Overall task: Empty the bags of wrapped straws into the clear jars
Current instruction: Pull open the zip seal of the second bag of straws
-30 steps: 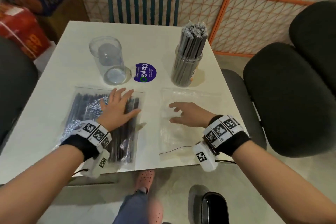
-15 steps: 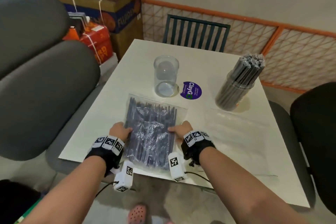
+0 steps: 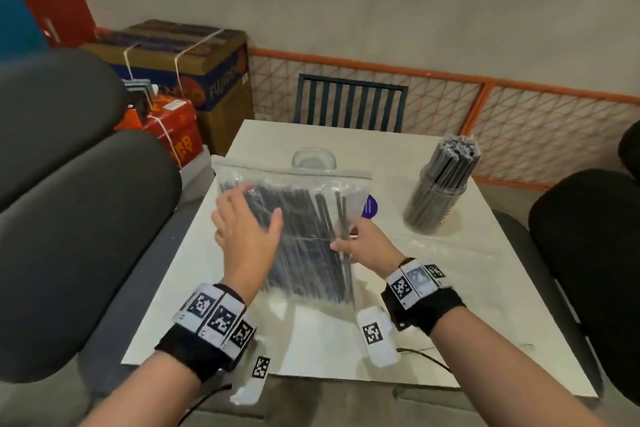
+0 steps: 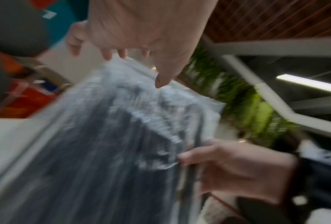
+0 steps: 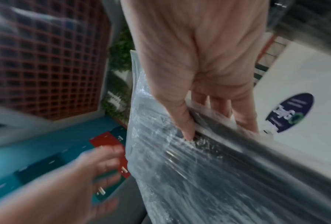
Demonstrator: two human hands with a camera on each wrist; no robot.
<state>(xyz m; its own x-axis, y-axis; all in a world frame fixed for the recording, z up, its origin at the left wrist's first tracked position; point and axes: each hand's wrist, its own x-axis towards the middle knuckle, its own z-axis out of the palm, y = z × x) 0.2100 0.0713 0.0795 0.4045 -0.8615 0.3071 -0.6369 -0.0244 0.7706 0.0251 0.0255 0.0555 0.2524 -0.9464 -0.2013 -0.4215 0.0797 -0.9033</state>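
A clear zip bag of black wrapped straws (image 3: 304, 236) is lifted upright over the white table (image 3: 346, 350). My right hand (image 3: 343, 241) pinches the bag's right edge, with the thumb in front and the fingers behind in the right wrist view (image 5: 187, 128). My left hand (image 3: 251, 218) is open with spread fingers in front of the bag's left half. The left wrist view shows its fingertips (image 4: 122, 53) just off the bag (image 4: 112, 144). An empty clear jar (image 3: 313, 158) stands behind the bag. A second jar (image 3: 438, 198), at the right, is packed with straws.
An emptied clear bag (image 3: 450, 253) lies flat on the table's right half, and a purple sticker (image 3: 371, 207) shows beside the held bag. Dark padded chairs (image 3: 79, 225) flank the table on both sides. Cardboard boxes (image 3: 194, 59) and an orange mesh fence (image 3: 519, 114) stand beyond.
The straw bag lay flat with a hand at each side. Now it is raised upright, my right hand holding its right edge. My left hand has let go and opened.
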